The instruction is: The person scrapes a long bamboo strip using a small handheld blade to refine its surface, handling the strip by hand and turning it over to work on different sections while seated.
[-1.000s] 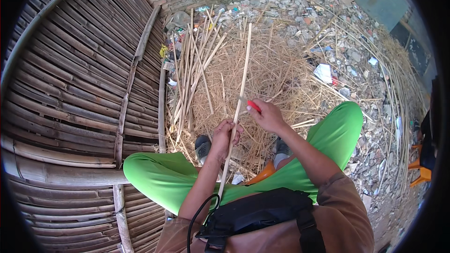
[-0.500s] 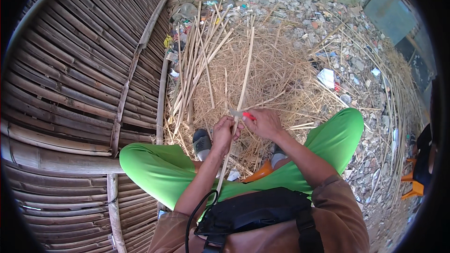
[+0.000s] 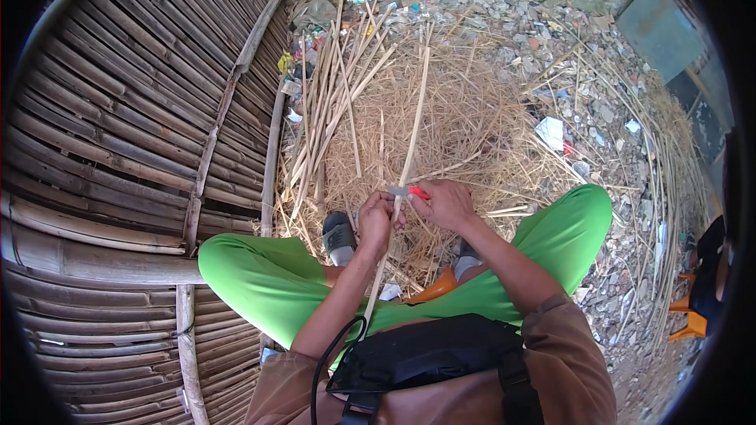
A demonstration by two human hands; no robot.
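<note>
A long pale bamboo strip (image 3: 417,110) runs from my lap out over the ground ahead, between my knees. My left hand (image 3: 376,219) is closed around it near its middle. In my right hand (image 3: 446,205) is a knife (image 3: 417,192) with a red handle, held in closed fingers. Its short grey blade lies across the strip just beyond my left fingers, touching or very near it. The strip's lower end passes over my left inner thigh toward the black bag at my waist.
Bamboo shavings (image 3: 465,102) cover the ground ahead. Several cut bamboo strips (image 3: 331,110) lie in a pile at the left, beside a bamboo slat wall (image 3: 118,110). Rubble and litter (image 3: 606,126) spread to the right. An orange stool (image 3: 687,323) and part of another person are at the right edge.
Both hands keep their hold and nearly the same place. The whole view has shifted slightly; the knife stays across the strip.
</note>
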